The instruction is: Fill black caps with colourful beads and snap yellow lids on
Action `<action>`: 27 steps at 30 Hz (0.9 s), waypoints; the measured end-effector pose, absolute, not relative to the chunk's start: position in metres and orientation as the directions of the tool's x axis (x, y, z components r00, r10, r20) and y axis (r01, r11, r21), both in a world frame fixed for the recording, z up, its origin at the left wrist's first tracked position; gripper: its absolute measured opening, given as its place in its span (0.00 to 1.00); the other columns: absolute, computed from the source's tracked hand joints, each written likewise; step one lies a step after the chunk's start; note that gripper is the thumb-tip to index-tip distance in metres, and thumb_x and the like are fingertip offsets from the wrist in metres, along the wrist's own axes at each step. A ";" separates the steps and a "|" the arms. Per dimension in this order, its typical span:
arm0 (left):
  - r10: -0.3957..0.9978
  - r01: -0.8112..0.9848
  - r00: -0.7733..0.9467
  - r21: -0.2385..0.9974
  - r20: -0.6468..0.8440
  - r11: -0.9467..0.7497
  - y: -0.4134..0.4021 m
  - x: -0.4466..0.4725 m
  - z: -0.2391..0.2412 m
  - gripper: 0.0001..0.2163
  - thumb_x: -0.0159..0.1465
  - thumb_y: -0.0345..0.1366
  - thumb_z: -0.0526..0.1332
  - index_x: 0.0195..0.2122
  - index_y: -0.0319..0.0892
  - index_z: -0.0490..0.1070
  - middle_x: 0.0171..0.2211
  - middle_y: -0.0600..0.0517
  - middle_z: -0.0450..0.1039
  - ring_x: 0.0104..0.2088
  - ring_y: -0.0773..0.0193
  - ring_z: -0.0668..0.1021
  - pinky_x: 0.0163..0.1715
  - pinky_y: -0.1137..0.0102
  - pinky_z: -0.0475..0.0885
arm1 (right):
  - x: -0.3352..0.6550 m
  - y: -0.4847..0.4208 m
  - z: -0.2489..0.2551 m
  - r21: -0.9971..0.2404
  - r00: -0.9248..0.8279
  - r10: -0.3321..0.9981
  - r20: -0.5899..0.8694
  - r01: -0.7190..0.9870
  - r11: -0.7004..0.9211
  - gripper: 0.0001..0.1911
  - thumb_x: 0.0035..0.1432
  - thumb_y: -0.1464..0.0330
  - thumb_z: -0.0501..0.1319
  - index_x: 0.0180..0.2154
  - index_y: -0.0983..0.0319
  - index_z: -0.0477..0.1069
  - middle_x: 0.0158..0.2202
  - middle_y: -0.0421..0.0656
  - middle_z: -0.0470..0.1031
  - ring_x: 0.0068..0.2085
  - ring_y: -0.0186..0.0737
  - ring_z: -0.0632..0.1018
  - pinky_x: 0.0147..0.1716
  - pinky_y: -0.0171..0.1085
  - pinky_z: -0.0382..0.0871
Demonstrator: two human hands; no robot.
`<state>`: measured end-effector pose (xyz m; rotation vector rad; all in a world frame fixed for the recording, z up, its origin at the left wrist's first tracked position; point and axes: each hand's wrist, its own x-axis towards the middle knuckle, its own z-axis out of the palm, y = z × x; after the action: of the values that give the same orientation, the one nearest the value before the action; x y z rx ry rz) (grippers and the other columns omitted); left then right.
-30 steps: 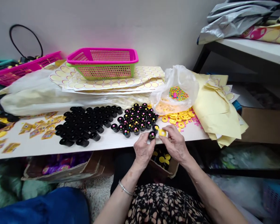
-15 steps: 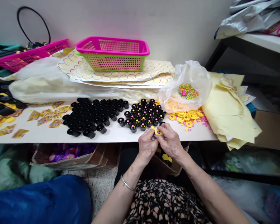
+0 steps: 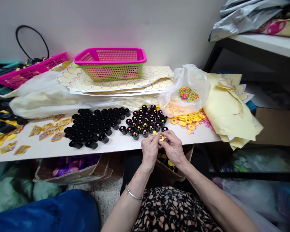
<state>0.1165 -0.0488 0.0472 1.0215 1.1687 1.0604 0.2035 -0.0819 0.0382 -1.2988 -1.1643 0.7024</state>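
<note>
White table (image 3: 120,144), yellow lid (image 3: 161,138), black caps (image 3: 91,126), basket (image 3: 108,66)

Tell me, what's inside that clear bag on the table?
A heap of tiny multicoloured beads with one pink piece on top, and yellow rings lower down in the bag. The crumpled plastic hides whatever lies beneath them.

The yellow ring (image 3: 161,138) pinched between your left hand (image 3: 149,149) and right hand (image 3: 173,149) looked like smooth, shiny plastic, though it was too small to be sure. The black caps (image 3: 94,127) gleamed: glossy plastic. The basket (image 3: 108,62) was rigid plastic mesh, the bag (image 3: 195,77) thin, crinkled clear film. The yellow sheets (image 3: 227,109) were matt, creased paper. The tabletop (image 3: 116,145) was smooth, matt. Your bracelet (image 3: 132,194) shone like metal.
</note>
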 end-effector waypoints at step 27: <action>0.991 0.099 0.033 0.988 -0.127 0.123 -0.042 0.122 0.041 0.15 0.55 0.46 0.61 0.25 0.37 0.75 0.15 0.56 0.66 0.16 0.72 0.67 0.18 0.76 0.60 | 0.264 -0.033 0.031 -0.709 0.335 0.876 0.346 0.705 0.010 0.11 0.49 0.70 0.56 0.38 0.62 0.68 0.35 0.45 0.69 0.36 0.42 0.70 0.36 0.39 0.64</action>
<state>0.1216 -0.0423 0.0410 1.2040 1.3067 1.0403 0.2643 -0.0329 0.0309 -1.7400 -1.4184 0.2498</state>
